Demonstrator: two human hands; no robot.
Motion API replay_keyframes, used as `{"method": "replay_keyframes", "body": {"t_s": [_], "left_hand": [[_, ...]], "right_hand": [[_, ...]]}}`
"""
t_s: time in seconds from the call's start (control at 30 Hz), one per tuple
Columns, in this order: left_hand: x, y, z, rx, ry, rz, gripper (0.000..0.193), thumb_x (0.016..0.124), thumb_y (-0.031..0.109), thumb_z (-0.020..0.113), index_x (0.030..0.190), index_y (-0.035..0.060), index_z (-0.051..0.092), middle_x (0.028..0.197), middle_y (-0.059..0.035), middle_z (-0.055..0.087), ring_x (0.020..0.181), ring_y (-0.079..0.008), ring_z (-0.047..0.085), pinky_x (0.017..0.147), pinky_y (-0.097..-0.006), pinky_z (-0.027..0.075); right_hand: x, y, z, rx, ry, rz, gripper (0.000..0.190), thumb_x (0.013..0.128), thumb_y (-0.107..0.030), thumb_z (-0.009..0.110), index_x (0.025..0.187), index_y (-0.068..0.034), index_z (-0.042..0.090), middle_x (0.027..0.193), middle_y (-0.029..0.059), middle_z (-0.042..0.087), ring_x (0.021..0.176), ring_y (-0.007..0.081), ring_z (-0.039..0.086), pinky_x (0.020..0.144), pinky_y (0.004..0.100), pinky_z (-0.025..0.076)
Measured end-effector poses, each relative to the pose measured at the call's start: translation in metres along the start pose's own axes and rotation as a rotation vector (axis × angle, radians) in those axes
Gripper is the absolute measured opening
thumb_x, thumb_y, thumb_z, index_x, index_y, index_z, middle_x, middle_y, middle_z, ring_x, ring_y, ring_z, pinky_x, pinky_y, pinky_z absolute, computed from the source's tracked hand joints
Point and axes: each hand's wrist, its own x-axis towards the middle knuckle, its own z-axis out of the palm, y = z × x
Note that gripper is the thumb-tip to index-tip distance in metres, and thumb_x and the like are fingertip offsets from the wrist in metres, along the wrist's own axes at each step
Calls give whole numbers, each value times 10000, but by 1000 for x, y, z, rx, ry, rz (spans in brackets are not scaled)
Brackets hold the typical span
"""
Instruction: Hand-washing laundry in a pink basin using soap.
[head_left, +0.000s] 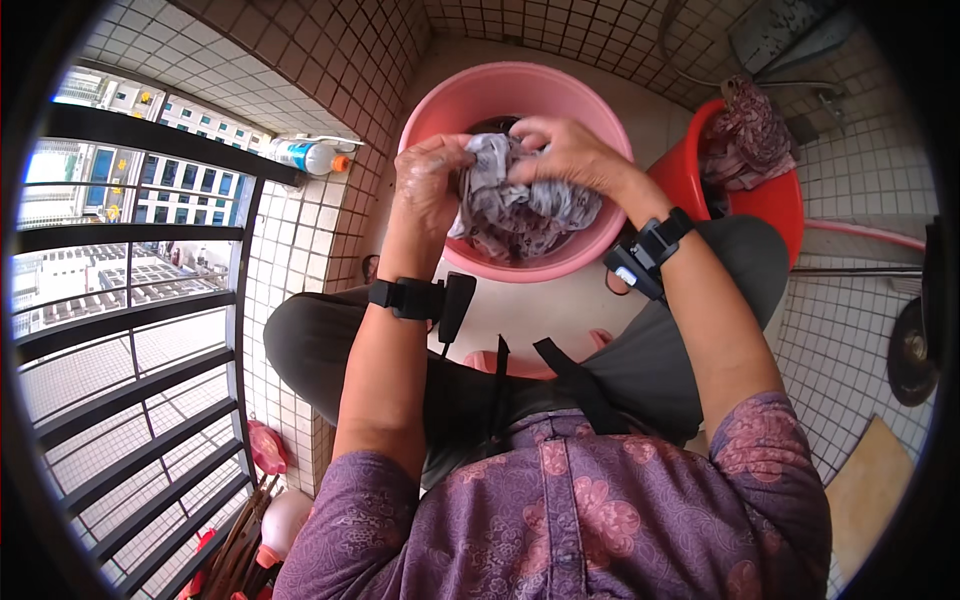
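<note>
A wet-looking, light grey patterned cloth (517, 196) is bunched over a pink plastic tub (611, 142), its lower folds resting inside. My left hand (431, 176) pinches an upper edge of the fabric between thumb and fingers; the skin glistens with what looks like water or suds. At the cloth's other side is my right hand (566, 154), blurred, with fingers curled and parted at the fabric. Whether those fingers grip it cannot be made out. Darker material shows deeper in the tub, mostly hidden by the hands and cloth.
To the right stands a red bucket (776, 217) with a patterned garment (750, 135) draped over its rim. A plastic bottle (315, 159) with an orange cap lies on the tiled ledge at left, beside a black metal railing (135, 238). A pink hose (862, 231) runs at right.
</note>
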Motion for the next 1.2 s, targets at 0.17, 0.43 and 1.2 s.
{"method": "replay_keyframes", "body": {"t_s": [0.17, 0.43, 1.2], "left_hand": [[-3, 5, 11, 5, 14, 57, 106, 682, -58, 551, 774, -71, 602, 687, -72, 587, 602, -128, 540, 596, -220, 440], [-3, -20, 12, 808, -183, 8, 74, 675, 35, 533, 644, -17, 576, 575, -8, 509, 523, -68, 448, 472, -231, 342], [-1, -18, 19, 200, -164, -133, 264, 883, 190, 511, 1034, -18, 573, 944, -97, 616, 842, -163, 592, 771, -284, 475]], "right_hand": [[-3, 12, -2, 76, -74, 44, 274, 598, -165, 653, 784, 34, 631, 732, 80, 608, 743, 157, 570, 674, 275, 436], [-8, 7, -31, 1136, 126, 115, 155, 632, 30, 491, 742, 20, 599, 789, 78, 606, 761, 141, 570, 702, 271, 471], [9, 35, -21, 643, 413, 79, 109, 723, -77, 576, 770, 0, 636, 715, 106, 626, 649, 197, 607, 621, 295, 484]]}}
